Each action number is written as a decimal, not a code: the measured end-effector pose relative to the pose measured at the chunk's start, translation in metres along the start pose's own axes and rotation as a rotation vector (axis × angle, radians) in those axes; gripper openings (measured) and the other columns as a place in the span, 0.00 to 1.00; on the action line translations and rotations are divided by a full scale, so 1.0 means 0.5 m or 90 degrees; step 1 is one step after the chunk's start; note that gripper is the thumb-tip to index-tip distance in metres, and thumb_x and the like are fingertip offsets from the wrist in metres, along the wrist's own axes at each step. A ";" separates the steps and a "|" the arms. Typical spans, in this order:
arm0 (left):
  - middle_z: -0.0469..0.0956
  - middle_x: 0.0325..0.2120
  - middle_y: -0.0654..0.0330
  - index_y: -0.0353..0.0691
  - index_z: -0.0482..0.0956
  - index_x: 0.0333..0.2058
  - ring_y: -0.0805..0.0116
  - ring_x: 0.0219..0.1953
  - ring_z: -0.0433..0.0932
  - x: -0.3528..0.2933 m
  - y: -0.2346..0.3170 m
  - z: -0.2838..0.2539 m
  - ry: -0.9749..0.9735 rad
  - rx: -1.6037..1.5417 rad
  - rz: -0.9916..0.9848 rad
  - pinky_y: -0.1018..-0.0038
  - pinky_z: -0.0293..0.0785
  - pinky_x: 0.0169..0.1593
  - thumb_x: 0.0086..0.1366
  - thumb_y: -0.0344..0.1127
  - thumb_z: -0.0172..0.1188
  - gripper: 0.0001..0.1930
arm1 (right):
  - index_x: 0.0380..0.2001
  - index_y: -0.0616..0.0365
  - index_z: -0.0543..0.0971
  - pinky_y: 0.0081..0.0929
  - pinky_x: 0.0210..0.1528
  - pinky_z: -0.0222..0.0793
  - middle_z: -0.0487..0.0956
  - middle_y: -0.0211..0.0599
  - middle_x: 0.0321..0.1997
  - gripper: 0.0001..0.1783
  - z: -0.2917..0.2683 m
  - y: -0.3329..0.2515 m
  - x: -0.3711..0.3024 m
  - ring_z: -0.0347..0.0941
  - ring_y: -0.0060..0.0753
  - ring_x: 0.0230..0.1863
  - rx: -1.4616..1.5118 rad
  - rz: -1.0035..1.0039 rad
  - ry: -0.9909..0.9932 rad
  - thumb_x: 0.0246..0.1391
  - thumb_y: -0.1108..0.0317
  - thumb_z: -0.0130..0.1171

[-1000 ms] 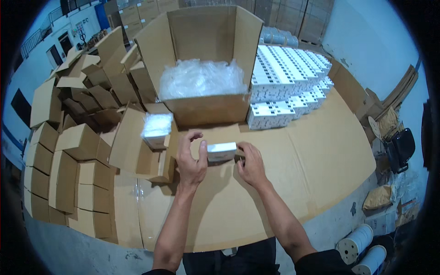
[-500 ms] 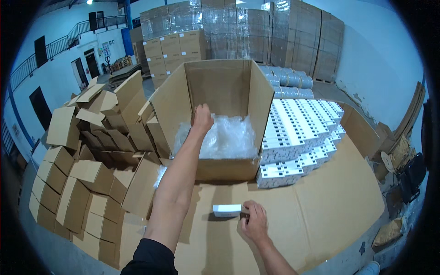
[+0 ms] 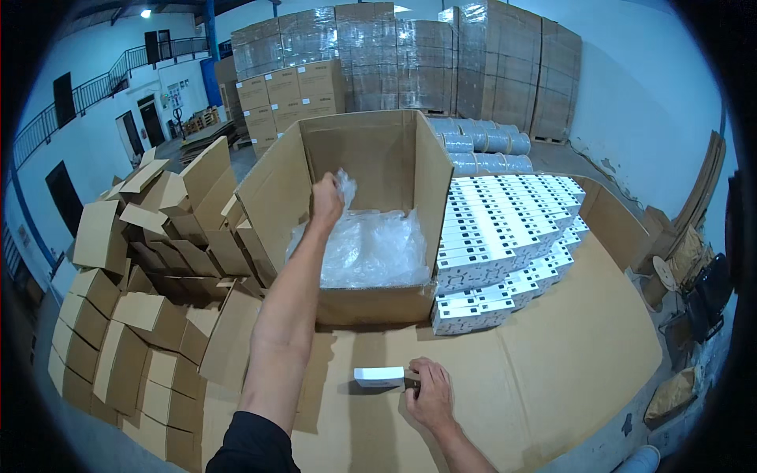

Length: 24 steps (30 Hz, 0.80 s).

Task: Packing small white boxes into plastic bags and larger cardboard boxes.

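Note:
My left hand (image 3: pixel 326 197) reaches into a large open cardboard carton (image 3: pixel 374 303), closed on the edge of a clear plastic bag (image 3: pixel 345 188). The bag is lifted slightly over a heap of similar clear plastic bags (image 3: pixel 374 248) inside the carton. On the cardboard-covered table, my right hand (image 3: pixel 431 394) grips the brown right end of a small white box (image 3: pixel 378 377). That end sticks out of the white part, and the fingers partly cover it.
Right of the carton stand stacked rows of small white boxes (image 3: pixel 505 229). Brown cardboard boxes (image 3: pixel 158 339) are piled at the left, some open. Behind are wrapped pallets (image 3: pixel 426 63) and grey spools (image 3: pixel 489 142). A dark chair (image 3: pixel 704 299) is at the far right.
My left hand has pulled a plastic bag up from the heap. My right hand still holds the small box at its brown end. The view has shifted slightly.

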<state>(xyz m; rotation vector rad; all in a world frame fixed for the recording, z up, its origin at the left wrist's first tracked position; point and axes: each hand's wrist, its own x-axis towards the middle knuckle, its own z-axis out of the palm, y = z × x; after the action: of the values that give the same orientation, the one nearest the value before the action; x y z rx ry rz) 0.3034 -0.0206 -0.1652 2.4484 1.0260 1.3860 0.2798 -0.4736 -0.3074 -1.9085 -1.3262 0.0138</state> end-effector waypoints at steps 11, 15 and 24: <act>0.84 0.32 0.49 0.36 0.81 0.32 0.53 0.36 0.84 0.032 0.080 -0.194 -0.043 -0.116 -0.151 0.62 0.77 0.42 0.56 0.39 0.72 0.13 | 0.43 0.58 0.72 0.43 0.58 0.64 0.75 0.42 0.47 0.21 0.005 -0.007 -0.014 0.71 0.47 0.50 0.022 -0.017 0.042 0.41 0.77 0.58; 0.84 0.31 0.57 0.35 0.81 0.33 0.70 0.35 0.82 -0.029 0.096 -0.251 -0.059 -0.339 -0.190 0.68 0.77 0.41 0.60 0.38 0.70 0.11 | 0.43 0.58 0.74 0.44 0.58 0.65 0.77 0.42 0.44 0.20 0.013 0.004 -0.014 0.72 0.49 0.49 0.029 -0.036 0.057 0.41 0.76 0.58; 0.82 0.36 0.62 0.37 0.77 0.45 0.77 0.37 0.80 -0.489 0.284 -0.405 -0.241 -0.693 -0.245 0.75 0.77 0.42 0.69 0.34 0.64 0.11 | 0.45 0.62 0.76 0.23 0.44 0.74 0.80 0.34 0.41 0.09 0.000 0.069 -0.029 0.78 0.25 0.40 0.656 0.173 0.166 0.65 0.70 0.55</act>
<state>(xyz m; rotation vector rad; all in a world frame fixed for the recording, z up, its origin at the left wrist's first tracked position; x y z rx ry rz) 0.1270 -0.3202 -0.1610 1.4984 0.4115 0.9089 0.3003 -0.4897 -0.3345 -1.1193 -0.6454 0.4747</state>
